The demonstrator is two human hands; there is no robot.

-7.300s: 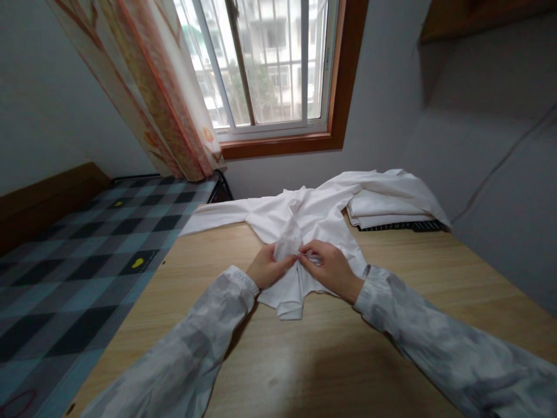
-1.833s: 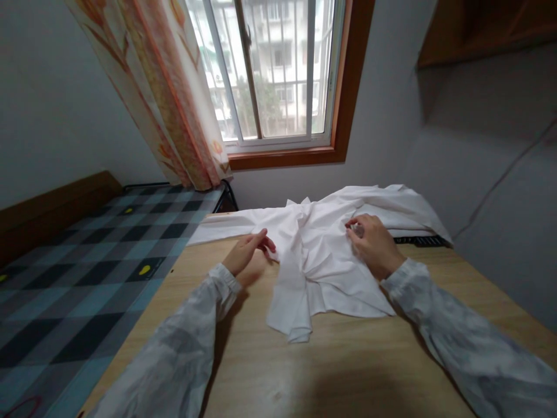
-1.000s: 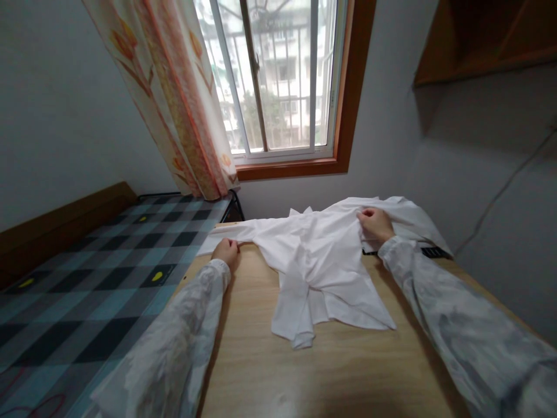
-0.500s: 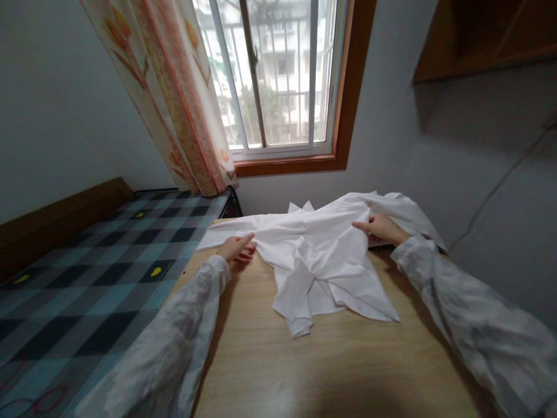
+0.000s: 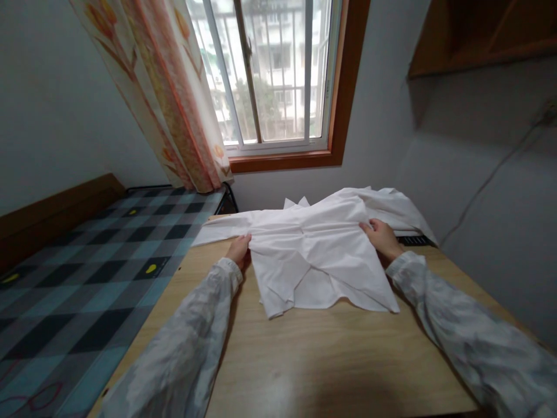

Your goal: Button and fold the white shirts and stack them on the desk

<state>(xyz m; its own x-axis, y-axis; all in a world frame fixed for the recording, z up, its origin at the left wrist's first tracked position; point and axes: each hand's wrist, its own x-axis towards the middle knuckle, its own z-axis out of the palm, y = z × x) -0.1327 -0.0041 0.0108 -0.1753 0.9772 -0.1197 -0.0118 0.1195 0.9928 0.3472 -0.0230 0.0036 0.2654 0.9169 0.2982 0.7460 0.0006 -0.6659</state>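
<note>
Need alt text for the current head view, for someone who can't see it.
A person's left hand and right hand grip opposite sides of a creased white shirt on a wooden table. A plaid-covered bed stands to the left; beyond are a window and flowered curtain.

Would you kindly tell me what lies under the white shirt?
The wooden table and, at right, a black slatted object show from under the white shirt; the rest is covered.
</note>
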